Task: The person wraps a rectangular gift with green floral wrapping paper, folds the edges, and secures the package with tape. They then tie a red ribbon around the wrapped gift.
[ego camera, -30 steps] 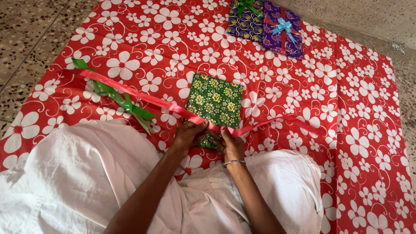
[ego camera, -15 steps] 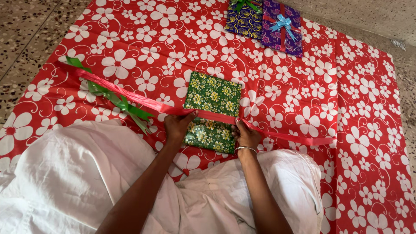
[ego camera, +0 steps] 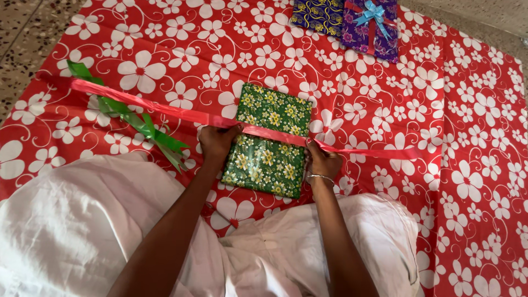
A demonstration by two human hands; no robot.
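Note:
A flat gift box wrapped in green floral paper (ego camera: 268, 142) lies on a red sheet with white flowers (ego camera: 440, 110), just in front of my lap. A red ribbon (ego camera: 159, 108) runs across the top of the box from far left to right. My left hand (ego camera: 217, 142) grips the ribbon at the box's left edge. My right hand (ego camera: 320, 160), with a bangle on its wrist, pinches the ribbon at the box's right edge.
A green ribbon (ego camera: 137, 121) lies loose on the sheet to the left, under the red one. Two wrapped gifts lie at the top: a dark blue one (ego camera: 316, 14) and a purple one with a blue bow (ego camera: 374, 25). Speckled floor (ego camera: 22, 44) borders the sheet.
The green box has been laid flat with the red ribbon drawn across its top. My hands moved apart from the box's near edge to its left and right sides.

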